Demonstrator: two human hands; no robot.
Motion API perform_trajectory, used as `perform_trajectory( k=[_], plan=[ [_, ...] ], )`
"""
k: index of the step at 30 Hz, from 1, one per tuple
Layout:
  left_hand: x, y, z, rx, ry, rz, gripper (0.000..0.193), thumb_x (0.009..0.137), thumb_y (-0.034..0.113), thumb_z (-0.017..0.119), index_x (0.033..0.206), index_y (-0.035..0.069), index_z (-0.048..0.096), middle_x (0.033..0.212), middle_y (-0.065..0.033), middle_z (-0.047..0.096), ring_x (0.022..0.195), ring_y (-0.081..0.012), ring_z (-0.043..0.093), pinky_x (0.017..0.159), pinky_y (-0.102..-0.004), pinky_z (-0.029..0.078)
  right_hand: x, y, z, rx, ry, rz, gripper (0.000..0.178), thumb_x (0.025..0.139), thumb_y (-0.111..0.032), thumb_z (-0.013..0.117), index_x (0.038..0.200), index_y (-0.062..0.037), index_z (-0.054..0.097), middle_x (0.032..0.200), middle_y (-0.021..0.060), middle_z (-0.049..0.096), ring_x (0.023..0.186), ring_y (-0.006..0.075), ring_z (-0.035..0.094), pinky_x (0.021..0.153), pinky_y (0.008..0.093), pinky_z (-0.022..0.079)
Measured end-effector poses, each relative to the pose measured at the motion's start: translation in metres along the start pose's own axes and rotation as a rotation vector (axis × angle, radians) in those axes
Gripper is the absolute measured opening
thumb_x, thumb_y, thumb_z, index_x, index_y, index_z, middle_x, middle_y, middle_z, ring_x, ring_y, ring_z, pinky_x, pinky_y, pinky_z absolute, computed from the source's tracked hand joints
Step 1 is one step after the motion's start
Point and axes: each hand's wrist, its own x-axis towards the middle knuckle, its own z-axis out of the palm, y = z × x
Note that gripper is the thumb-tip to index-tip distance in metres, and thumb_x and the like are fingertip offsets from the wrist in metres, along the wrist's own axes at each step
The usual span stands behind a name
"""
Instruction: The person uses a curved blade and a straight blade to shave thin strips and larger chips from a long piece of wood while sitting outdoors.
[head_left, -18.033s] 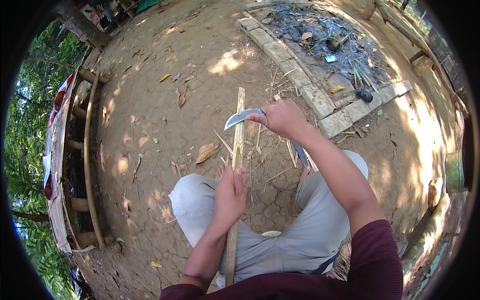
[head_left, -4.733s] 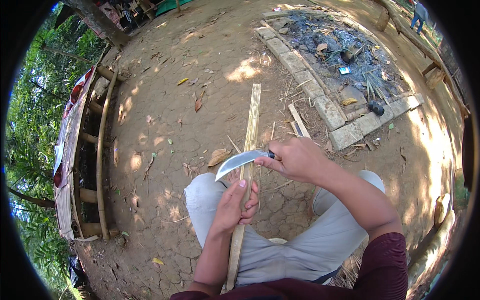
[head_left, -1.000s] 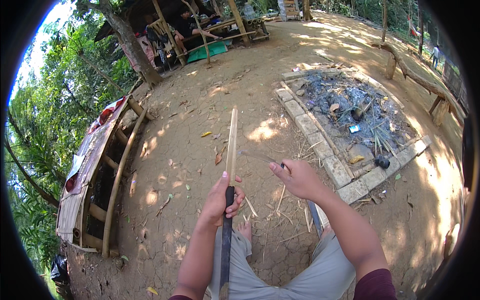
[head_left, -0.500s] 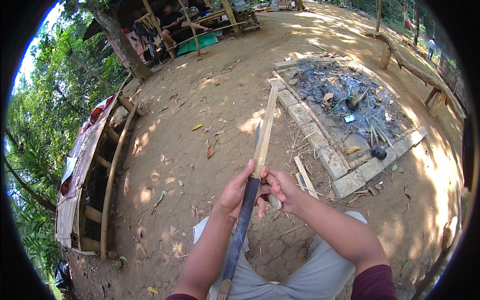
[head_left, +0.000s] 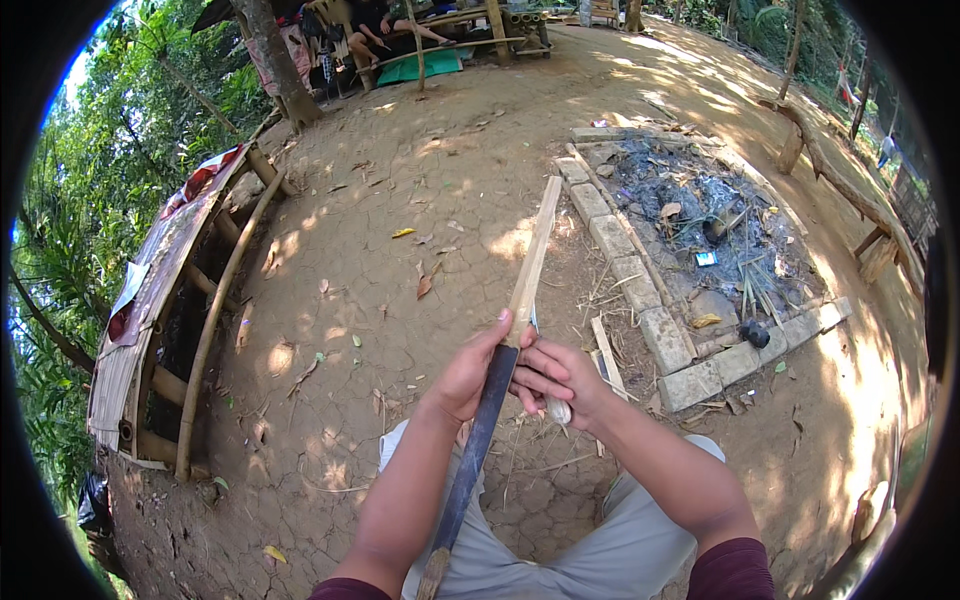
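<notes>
A long, slim stick (head_left: pixel 535 260) runs between my hands, its far part pale bare wood, its near part dark, with a brownish end by my lap. My left hand (head_left: pixel 467 375) is closed around the middle, thumb laid along the join of pale and dark. My right hand (head_left: pixel 560 378) is closed beside it, fingers against the stick. From under that palm sticks out the pale handle (head_left: pixel 558 410) of a knife; only a sliver of its blade (head_left: pixel 534 317) shows behind the stick, the rest being hidden.
A brick-edged fire pit (head_left: pixel 640 290) with ash and a dark cup-like object (head_left: pixel 755 334) lies to the right. Split wood pieces (head_left: pixel 608 358) rest near my right knee. A bamboo bench (head_left: pixel 165 300) stands left. People sit under a shelter (head_left: pixel 430 40) at the back.
The knife blade, earlier lying out along the stick's left side, is now mostly hidden by the stick and my right hand. The view has shifted slightly.
</notes>
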Motion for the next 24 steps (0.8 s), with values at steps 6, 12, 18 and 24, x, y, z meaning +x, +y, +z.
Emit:
perform_trajectory(
  k=[6,12,18,24],
  plan=[
    [-0.005,-0.003,-0.005,0.047,0.064,0.021,0.047,0.107,0.048,0.023,0.099,0.006,0.043,0.096,-0.0297,0.067,0.084,-0.0389,0.072,0.052,-0.0364,0.060,0.000,0.011,0.002,0.007,0.047,-0.042,0.022,0.106,-0.024,0.039,0.097,-0.0109,0.054,0.050,-0.0059,0.040,0.039,0.0112,0.048,0.041,0.0255,0.046],
    [-0.008,-0.003,-0.003,0.076,0.074,0.011,0.045,0.107,0.046,0.027,0.102,0.004,0.042,0.085,-0.0263,0.067,0.078,-0.0384,0.073,0.046,-0.0362,0.059,-0.007,0.020,0.004,-0.070,0.140,-0.035,0.029,0.106,-0.028,0.037,0.091,-0.0114,0.056,0.051,-0.0035,0.045,0.038,0.0146,0.051,0.037,0.0242,0.045],
    [-0.014,0.002,0.000,-0.018,0.079,-0.040,0.048,0.106,0.050,0.025,0.100,0.005,0.041,0.083,-0.0270,0.067,0.071,-0.0385,0.072,0.046,-0.0371,0.060,-0.015,0.018,0.016,-0.193,0.187,0.008,0.034,0.106,-0.030,0.038,0.085,-0.0106,0.057,0.053,0.0009,0.048,0.042,0.0166,0.056,0.037,0.0220,0.042],
    [-0.009,-0.004,-0.003,0.053,0.055,0.001,0.049,0.105,0.053,0.023,0.100,0.007,0.041,0.080,-0.0248,0.067,0.064,-0.0384,0.071,0.044,-0.0376,0.059,-0.014,0.024,0.009,-0.160,0.148,-0.058,0.036,0.106,-0.032,0.038,0.083,-0.0093,0.055,0.055,0.0027,0.051,0.047,0.0148,0.057,0.037,0.0220,0.039]
  ],
)
